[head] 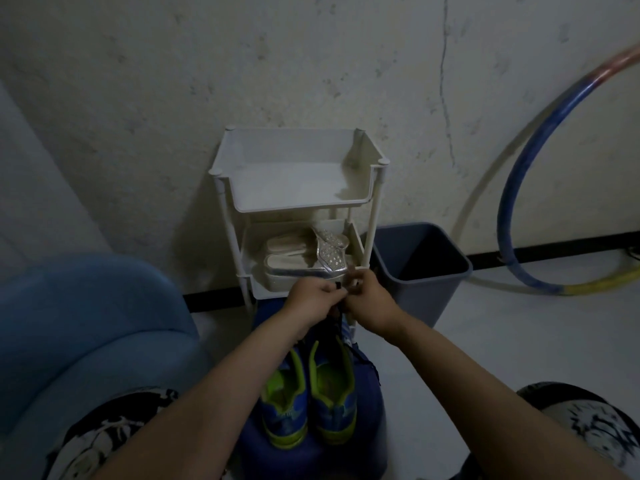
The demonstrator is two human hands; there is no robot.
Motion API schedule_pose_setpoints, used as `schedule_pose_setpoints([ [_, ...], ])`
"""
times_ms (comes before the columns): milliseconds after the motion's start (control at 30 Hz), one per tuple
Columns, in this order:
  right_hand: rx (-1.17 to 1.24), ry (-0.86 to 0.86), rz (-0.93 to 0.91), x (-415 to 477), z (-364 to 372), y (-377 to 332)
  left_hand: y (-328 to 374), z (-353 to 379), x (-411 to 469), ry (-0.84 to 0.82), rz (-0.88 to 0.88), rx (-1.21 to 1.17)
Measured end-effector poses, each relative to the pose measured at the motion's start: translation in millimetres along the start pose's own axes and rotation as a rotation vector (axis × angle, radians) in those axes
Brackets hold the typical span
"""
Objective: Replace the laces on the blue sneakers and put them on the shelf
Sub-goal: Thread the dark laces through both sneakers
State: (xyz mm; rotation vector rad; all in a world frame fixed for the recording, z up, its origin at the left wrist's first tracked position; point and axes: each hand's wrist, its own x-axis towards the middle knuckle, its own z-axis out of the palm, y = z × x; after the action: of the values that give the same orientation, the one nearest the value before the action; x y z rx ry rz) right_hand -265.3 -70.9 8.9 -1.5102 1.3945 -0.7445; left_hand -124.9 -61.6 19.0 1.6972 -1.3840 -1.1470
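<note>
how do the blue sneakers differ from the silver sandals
The blue sneakers have lime-green lining; the silver sandals are pale and shiny. The sneakers stand on a blue stool; the sandals lie in the white shelf's second tray. Left hand and right hand pinch a dark lace at the sneakers; the sandals are untouched. Both are pairs.

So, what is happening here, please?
A person works on a pair of blue sneakers standing side by side between the knees. The left hand and the right hand both pinch a dark lace above them. The sneakers are not yet on the white shelf, whose lower tier holds silver sandals.
</note>
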Motion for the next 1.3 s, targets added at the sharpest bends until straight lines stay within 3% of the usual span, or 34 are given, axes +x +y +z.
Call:
schedule_pose_setpoints([
  [67, 0.103, -0.091, 0.108, 1, 1, 1, 7, -5, -3, 0.037, -0.016, -0.127],
  [200, 0.049, -0.22, 0.04, -4, 1, -9, 13, -19, -5, 0.108, -0.038, -0.324],
  [300, -0.073, -0.216, 0.013, -6, 2, -8, 12, -33, -2, 0.227, -0.034, -0.355],
  [367, -0.115, -0.193, 0.029, -5, 2, -8, 5, -47, 2, 0.295, -0.02, -0.027],
  [433, -0.098, -0.189, 0.024, -3, 3, -9, -6, -59, 1, 0.232, -0.056, 0.581],
  [500, -0.075, -0.209, -0.015, -5, 6, -13, -10, -60, -7, 0.149, -0.024, 0.806],
  [600, -0.046, -0.234, -0.067, -8, 9, -20, -6, -53, -14, -0.023, 0.157, 0.599],
  [667, -0.001, -0.229, -0.128, -8, 10, -24, 1, -48, -17, -0.156, 0.13, 0.269],
  [733, 0.078, -0.205, -0.168, -5, 10, -24, 4, -46, -19, -0.217, 0.068, 0.086],
  [867, 0.119, -0.173, -0.162, 0, 8, -18, 0, -54, -16, -0.217, 0.091, 0.173],
  [933, 0.09, -0.138, -0.154, 2, 6, -13, -5, -67, -9, -0.172, 0.134, 0.326],
  [1033, -0.066, -0.039, -0.147, 7, 1, -4, -8, -89, -3, -0.188, 0.13, 0.595],
  [1133, -0.192, 0.042, -0.128, 10, -2, 1, -11, -107, 2, -0.173, 0.09, 0.647],
  [1300, -0.598, -0.007, -0.013, 14, -1, 4, -17, -112, 4, -0.07, 0.1, 0.728],
])
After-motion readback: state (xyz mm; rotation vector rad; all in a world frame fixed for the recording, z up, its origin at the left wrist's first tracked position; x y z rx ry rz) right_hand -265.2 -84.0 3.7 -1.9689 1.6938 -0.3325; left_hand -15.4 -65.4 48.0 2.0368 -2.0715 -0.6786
